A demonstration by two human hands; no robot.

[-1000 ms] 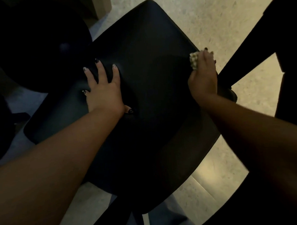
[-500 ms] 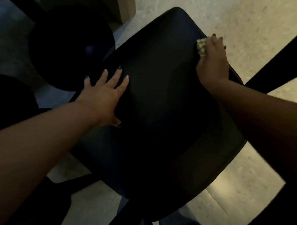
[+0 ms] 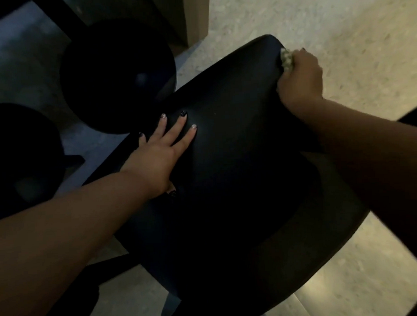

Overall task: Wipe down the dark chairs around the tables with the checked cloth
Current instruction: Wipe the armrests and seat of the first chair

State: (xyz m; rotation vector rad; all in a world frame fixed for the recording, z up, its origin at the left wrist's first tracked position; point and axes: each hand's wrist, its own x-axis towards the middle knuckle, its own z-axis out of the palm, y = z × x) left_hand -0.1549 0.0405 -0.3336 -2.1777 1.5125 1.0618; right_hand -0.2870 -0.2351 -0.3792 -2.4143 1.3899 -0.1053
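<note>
Dark chair (image 3: 227, 169) tilted across the middle of the view, over a pale floor (image 3: 328, 28). Left hand (image 3: 155, 157) flat on the near side of the smooth dark surface, fingers straight and spread, bracing. Right hand (image 3: 299, 79) clenched round the checked cloth (image 3: 286, 59) at the far upper corner, only a bunched scrap showing past the knuckles. Cloth likely soft and light, best kept wadded in the palm. Chair surface probably stiff and slick, likely to slide or tip under pressure; best steadied at the edge. Two round dark stools (image 3: 118, 75) beside it at left.
</note>
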